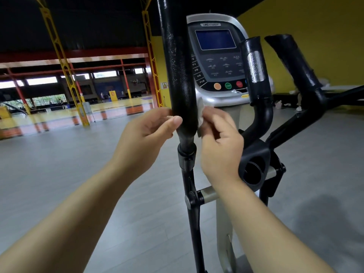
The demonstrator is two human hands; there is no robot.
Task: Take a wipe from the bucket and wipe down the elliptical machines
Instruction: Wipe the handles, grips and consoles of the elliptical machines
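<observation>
A black padded handle bar [178, 71] of the elliptical machine rises straight in front of me. My left hand [145, 134] grips its lower end from the left, thumb across the front. My right hand [218, 142] presses a white wipe [200, 112] against the bar's right side; most of the wipe is hidden behind the bar and my fingers. The machine's silver console [216, 56] with a blue screen and coloured buttons stands behind the bar. The bucket is not in view.
Two more black handles [256, 75] [295, 64] stand to the right of the console, with a black cup holder [254, 170] below them. Grey floor spreads to the left. Yellow truss columns [65, 66] and a sports court lie far back; a yellow wall is on the right.
</observation>
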